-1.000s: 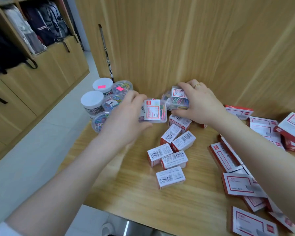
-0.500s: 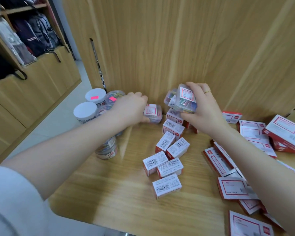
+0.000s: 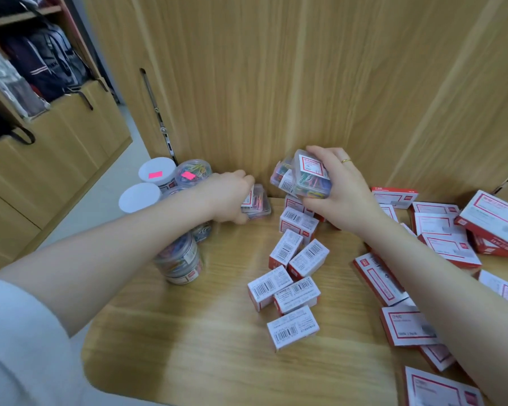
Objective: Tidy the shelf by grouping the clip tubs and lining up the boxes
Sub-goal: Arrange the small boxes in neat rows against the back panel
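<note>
My left hand [image 3: 228, 197] grips a small clear clip box [image 3: 258, 202] with a red label, pressed down on the wooden shelf [image 3: 188, 332] near the back wall. My right hand [image 3: 339, 189] holds a pair of clear boxes of coloured clips [image 3: 304, 178] lifted above the shelf. Round clip tubs [image 3: 156, 172] with white and clear lids stand at the shelf's left back corner, partly hidden behind my left forearm. Several small white-and-red boxes with barcodes [image 3: 298, 259] lie scattered in the middle.
Larger flat red-and-white boxes [image 3: 446, 244] lie jumbled along the right side, some stacked. The wooden back wall [image 3: 276, 83] rises straight behind the hands. The shelf's left edge drops to the floor; cabinets with bags [image 3: 41, 68] stand beyond.
My left hand moved its clear clip box back and down onto the shelf by the tubs. My right hand lifted the other clear boxes off the shelf.
</note>
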Tool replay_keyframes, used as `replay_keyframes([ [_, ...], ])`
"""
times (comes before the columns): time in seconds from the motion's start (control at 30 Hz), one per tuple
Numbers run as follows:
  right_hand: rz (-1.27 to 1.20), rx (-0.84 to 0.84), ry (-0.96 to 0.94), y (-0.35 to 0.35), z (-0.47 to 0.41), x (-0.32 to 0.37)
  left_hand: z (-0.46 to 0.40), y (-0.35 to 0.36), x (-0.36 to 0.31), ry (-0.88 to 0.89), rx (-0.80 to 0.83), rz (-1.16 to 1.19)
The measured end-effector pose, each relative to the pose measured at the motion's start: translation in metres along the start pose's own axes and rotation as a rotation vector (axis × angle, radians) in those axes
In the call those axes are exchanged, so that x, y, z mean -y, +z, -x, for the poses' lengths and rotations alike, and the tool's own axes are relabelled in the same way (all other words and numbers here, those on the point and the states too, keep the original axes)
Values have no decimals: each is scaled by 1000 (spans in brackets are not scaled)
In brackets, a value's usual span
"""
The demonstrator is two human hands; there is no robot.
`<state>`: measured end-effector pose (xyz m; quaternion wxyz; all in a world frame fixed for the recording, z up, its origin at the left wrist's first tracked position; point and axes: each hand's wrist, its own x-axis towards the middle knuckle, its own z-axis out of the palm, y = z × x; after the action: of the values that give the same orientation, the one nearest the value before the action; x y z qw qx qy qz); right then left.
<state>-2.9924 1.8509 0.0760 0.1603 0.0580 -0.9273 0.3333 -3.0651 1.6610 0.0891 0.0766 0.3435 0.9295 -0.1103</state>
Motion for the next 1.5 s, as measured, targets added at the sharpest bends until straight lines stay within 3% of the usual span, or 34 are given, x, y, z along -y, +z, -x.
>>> replay_keyframes([
  [0.13, -12, 12, -1, 4, -4, 6, 3, 0, 5, 12, -26, -97],
  [0.23, -7, 4, -9, 4, -8, 11, 8, -5, 10, -12, -152, -100],
  [0.37, -34, 43, -91, 7, -13, 19, 34, -13, 34, -51, -351, 123],
  [0.5, -21, 203, -177, 29, -24, 33, 48, -13, 53, 71, -446, 349],
  [0.6, 34, 280, -166, 45, -28, 43, 46, -7, 53, 129, -385, 296],
  [0.87, 348, 107, 95, 51, -25, 71, 36, -5, 54, 149, -397, 376],
  [1.03, 469, 263, 85, 26, -16, 72, 36, -8, 55, 153, -354, 407],
  [1.1, 498, 200, 46, 23, -15, 69, 34, -7, 54, 187, -351, 368],
  [1.23, 342, 41, 39, 32, -13, 69, 26, -9, 56, 236, -358, 265],
  [1.33, 211, -18, 148, 28, -7, 64, 21, -11, 62, 264, -320, 235],
  [1.5, 533, 198, 169, 45, -17, 59, 22, -8, 67, 302, -453, 218],
])
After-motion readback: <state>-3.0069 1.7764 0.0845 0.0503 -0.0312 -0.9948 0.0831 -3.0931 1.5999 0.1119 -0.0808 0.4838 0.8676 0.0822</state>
